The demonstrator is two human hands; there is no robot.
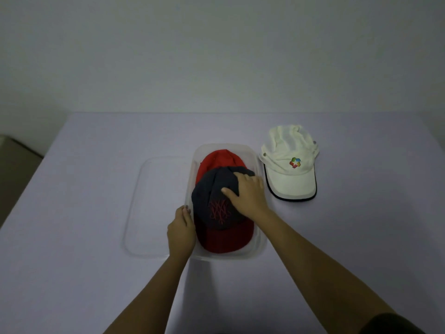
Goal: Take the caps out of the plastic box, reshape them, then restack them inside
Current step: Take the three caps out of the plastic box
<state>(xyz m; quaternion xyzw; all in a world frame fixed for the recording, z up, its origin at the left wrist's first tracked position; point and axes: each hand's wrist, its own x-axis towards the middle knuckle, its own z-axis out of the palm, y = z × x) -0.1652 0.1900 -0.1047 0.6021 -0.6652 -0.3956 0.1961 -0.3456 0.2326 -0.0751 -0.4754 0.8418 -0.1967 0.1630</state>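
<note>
While the left hand (181, 231) lies flat against the clear plastic box (261, 247), seemingly steadying it, the right hand (248, 194) pinches the crown of the navy cap (212, 196), topmost inside over a red cap (216, 160). Farther right, the white cap (290, 162) waits on the table (84, 261), lid (154, 206) beside.

Clear plastic box (261, 247): 2 caps stacked inside, navy cap (212, 194) atop red cap (218, 160). White cap (290, 165) upright just right of box.
</note>
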